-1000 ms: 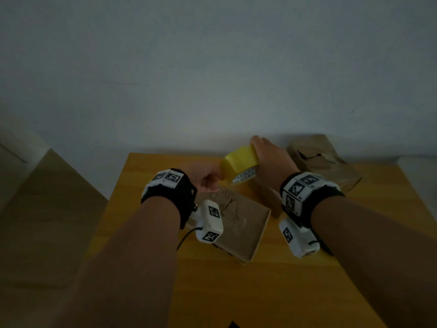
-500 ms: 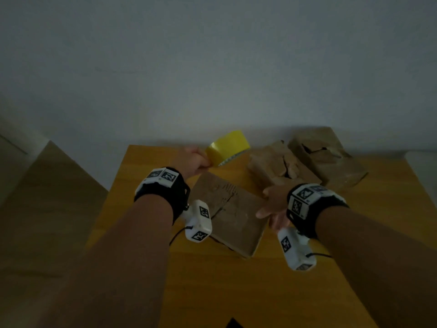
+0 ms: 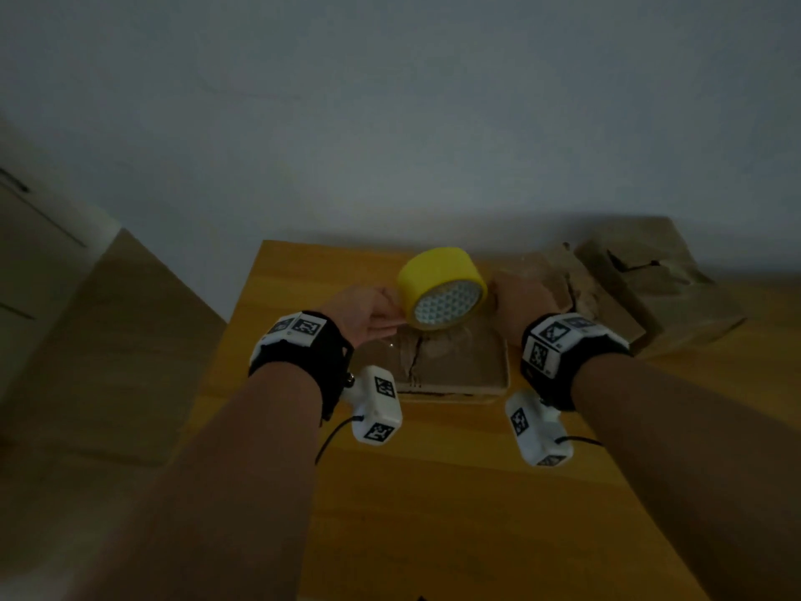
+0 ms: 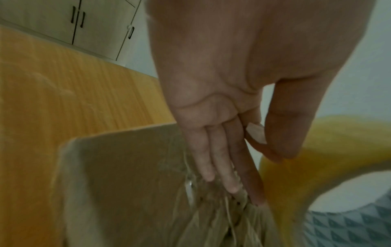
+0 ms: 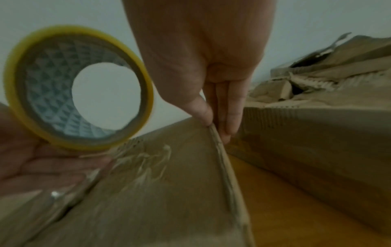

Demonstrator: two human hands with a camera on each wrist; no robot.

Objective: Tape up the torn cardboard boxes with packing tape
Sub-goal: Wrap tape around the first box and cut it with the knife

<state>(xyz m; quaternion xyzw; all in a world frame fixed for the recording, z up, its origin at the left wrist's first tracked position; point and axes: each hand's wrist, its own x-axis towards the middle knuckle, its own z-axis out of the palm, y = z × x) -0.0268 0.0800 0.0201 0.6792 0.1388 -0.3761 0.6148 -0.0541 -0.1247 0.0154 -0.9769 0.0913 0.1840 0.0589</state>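
The torn cardboard box (image 3: 450,362) lies flat on the wooden table (image 3: 433,492) right in front of you, its long side now square to you where half a second ago it sat turned at an angle, and a ragged tear (image 3: 414,355) runs across its top face. Your left hand (image 3: 366,314) holds the yellow tape roll (image 3: 442,290) just above the box's far edge, thumb and forefinger pinched on the roll's rim while the other three fingers (image 4: 220,160) lie straight and together, their tips down at the frayed fibres of the tear. The roll has come in from the left to sit over the box, its open core with a grey triangle pattern facing you. Your right hand (image 3: 522,303) has moved up from the box's near right edge to its far right corner, where the thumb (image 5: 201,108) presses on top of the edge and the straight fingers lie against the side, clamping the cardboard. Two more torn boxes (image 3: 628,292) sit behind and to the right against the wall. No brand or readable writing shows on the roll or the boxes; only black-and-white square markers are printed on your wristbands (image 3: 303,340).
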